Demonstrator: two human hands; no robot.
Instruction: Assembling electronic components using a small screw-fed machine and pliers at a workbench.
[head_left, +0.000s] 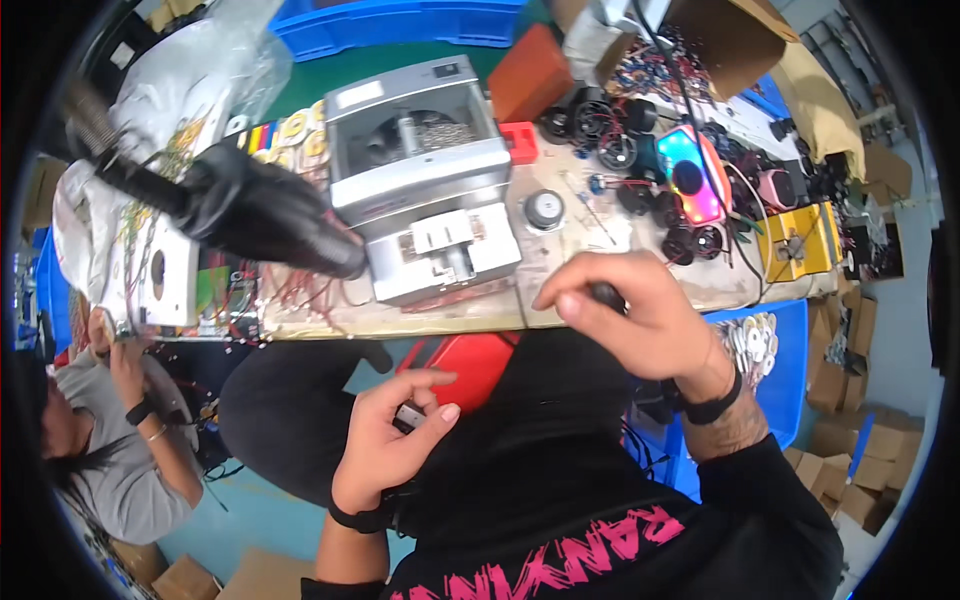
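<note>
My left hand (392,440) is low over my lap, fingers curled round a small grey-and-black part (408,417), mostly hidden by them. At the table's front edge, my right hand (645,312) is closed, with a rounded black object (607,296) showing between thumb and palm; I cannot make out its kind. A silver screw feeder (420,185) with a bin of small screws stands beyond my hands. Left of it hangs a black electric screwdriver (270,215), its lower end beside the feeder. A round black speaker (545,209) lies on the table right of the feeder.
Black round parts (600,130), a lit multicoloured device (692,175) and a yellow block (802,245) crowd the right side. A blue bin (790,370) holds white discs below the table edge. At far left, another person (130,440) works.
</note>
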